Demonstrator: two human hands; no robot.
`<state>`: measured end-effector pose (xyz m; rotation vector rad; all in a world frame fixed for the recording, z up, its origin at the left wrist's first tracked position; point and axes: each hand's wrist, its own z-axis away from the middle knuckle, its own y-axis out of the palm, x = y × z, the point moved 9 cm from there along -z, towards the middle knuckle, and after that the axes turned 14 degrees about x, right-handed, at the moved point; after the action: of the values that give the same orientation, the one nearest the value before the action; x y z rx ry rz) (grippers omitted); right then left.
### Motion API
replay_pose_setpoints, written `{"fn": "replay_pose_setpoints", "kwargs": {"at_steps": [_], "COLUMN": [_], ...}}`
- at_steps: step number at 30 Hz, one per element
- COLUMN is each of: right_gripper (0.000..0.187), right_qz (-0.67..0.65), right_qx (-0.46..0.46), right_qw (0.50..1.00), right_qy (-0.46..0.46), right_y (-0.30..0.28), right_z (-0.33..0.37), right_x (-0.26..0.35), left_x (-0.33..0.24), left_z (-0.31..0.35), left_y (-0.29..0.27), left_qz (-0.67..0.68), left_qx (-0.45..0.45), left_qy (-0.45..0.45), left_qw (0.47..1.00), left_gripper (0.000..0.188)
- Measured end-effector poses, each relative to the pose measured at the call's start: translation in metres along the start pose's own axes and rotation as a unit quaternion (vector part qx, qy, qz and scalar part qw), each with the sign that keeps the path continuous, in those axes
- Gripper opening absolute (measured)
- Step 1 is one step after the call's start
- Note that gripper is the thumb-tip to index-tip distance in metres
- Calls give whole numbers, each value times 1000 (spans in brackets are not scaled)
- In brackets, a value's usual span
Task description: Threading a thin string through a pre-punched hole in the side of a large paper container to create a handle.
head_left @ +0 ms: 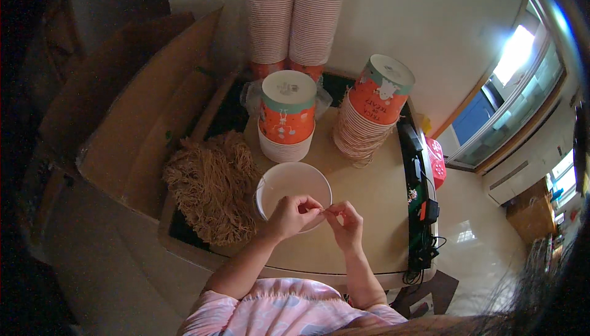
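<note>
An open paper bucket (294, 183), white inside, stands upright near the front of the table. At its right front rim my left hand (294, 215) and my right hand (345, 224) meet, fingertips pinched together. A thin strand of twine (323, 210) shows faintly between them; its ends are too small to make out. Left of the bucket lies a large tangled heap of brown twine (212, 185). Behind it, a stack of upside-down orange and green paper buckets (287, 118) stands. Another inverted stack (372, 105), to the right, has twine loops hanging around its rims.
Two tall stacks of nested buckets (270, 26) in clear plastic lean by the wall. A big open cardboard box (144, 115) sits at the left. Power strips and cables (424, 225) run along the table's right edge, near a red box (436, 161).
</note>
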<state>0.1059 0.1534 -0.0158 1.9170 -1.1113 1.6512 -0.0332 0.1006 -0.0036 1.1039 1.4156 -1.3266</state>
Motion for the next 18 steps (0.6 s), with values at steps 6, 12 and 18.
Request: {"fn": "replay_pose_setpoints", "kwargs": {"at_steps": [6,12,18], "right_gripper": [14,13,13], "right_qz": [172,172,108], "right_qx": [-46,-100,-111], "right_qw": [981,977,986], "right_qy": [-73,-73,-69], "right_y": [2,3,2], "right_z": [-3,1,4], "right_x": [44,38,23], "left_x": [-8,-9,-4], "left_z": [1,3,2], "left_y": [0,2,0], "left_qz": [-54,-61,17], "left_qx": [2,-16,-34], "left_qy": [-22,36,23], "left_qw": [998,997,999], "left_gripper": [10,13,15]}}
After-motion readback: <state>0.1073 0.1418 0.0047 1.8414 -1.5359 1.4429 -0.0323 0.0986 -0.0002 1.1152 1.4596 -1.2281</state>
